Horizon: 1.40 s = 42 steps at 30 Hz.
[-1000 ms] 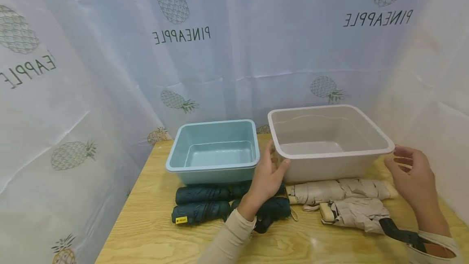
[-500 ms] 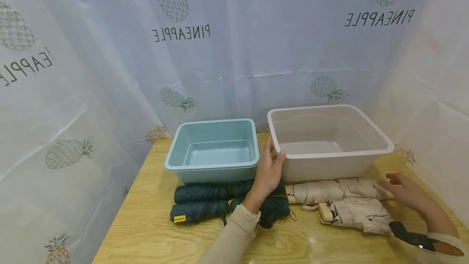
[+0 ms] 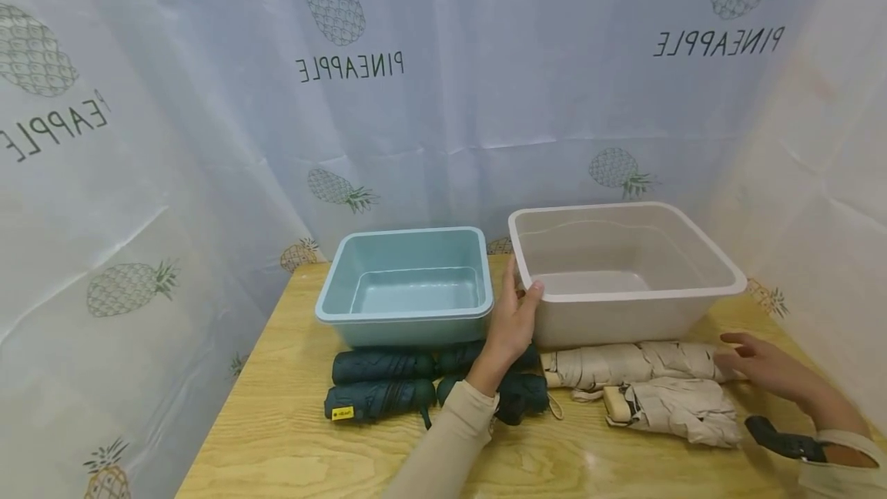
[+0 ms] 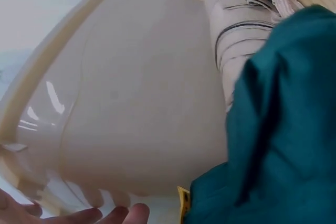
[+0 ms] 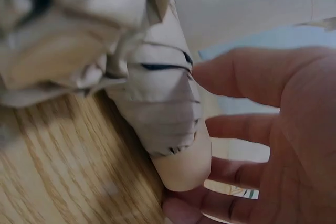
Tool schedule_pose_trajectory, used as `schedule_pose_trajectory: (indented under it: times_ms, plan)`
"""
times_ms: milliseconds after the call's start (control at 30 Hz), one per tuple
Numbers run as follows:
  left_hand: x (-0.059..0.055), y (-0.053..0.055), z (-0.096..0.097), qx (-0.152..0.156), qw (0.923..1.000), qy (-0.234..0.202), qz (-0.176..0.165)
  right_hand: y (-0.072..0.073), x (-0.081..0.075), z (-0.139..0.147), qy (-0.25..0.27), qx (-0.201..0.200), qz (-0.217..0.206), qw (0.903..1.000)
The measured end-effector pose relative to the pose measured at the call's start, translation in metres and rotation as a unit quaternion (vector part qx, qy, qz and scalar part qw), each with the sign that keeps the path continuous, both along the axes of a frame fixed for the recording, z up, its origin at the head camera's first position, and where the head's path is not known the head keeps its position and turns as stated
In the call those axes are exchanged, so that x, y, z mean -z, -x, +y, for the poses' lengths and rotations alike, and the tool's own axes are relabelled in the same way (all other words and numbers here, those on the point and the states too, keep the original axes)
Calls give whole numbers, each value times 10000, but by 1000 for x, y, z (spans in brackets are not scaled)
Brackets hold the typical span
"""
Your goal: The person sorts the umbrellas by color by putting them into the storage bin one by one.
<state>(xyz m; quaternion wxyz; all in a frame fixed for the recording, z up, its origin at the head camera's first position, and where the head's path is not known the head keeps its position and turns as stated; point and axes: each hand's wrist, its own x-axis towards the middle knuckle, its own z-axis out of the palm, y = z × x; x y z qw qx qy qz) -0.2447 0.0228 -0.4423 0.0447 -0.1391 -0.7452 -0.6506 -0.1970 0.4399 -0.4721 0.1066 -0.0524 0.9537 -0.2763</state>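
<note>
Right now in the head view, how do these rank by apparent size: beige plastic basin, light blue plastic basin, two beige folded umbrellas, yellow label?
1. Beige plastic basin
2. Light blue plastic basin
3. Front beige umbrella and rear beige umbrella: too close to rank; the rear looks longer, the front thicker and nearer
4. Yellow label

A curtained-off space, room type unclear: pineapple-print fabric (image 3: 471,91) hangs behind and on both sides of the wood-grain table (image 3: 277,437).
</note>
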Motion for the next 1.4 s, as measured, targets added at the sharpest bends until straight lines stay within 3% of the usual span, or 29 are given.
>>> schedule_pose_trajectory:
  times_ms: [233,367,567,733,867,1167,1267,1400]
  plan:
    - [4,2,1,115,9996,226,104,6,13,11,52,-701,402,9967]
    - [3,3,0,79,9993,310,179,10,19,13,108,-900,673,9936]
    - [3,2,-1,113,9993,310,178,10,21,12,32,-883,771,9931]
    - [3,1,1,82,9991,352,205,7,19,13,-682,-770,1316,9860]
    - [3,1,0,67,9992,352,203,2,15,14,-873,-728,1498,9822]
    - [7,3,0,74,9998,137,155,-10,-3,10,-221,-189,656,9974]
    - [7,4,0,64,9998,99,165,-16,-8,8,561,-22,354,9978]
    - [8,4,1,3,9998,118,177,-21,-15,1,1579,290,57,9870]
